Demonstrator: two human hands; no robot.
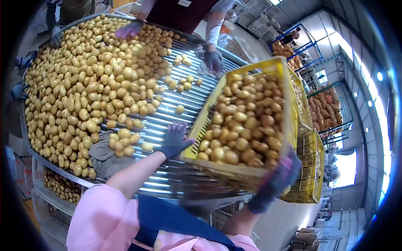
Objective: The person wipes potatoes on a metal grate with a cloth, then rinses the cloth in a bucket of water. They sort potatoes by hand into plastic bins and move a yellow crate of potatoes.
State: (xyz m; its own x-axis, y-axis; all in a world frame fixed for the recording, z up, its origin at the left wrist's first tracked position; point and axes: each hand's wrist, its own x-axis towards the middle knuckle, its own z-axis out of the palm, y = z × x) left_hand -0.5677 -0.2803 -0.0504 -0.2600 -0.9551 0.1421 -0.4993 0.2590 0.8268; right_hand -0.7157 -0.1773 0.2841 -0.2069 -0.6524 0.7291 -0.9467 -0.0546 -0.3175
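A yellow plastic crate full of potatoes sits tilted over the right part of the metal roller table. My right hand, in a dark glove with pinkish fingers and somewhat blurred, grips the crate's near right corner. At the crate's near left corner is my left hand, gloved alike, fingers spread over the rollers and thumb right at the rim. Left of it, a small group of potatoes rests by a crumpled grey cloth.
A large heap of potatoes covers the table's left side. Across from me, a co-worker's gloved hands reach over the table, and other gloved hands show at the far left. Yellow crates are stacked at the right.
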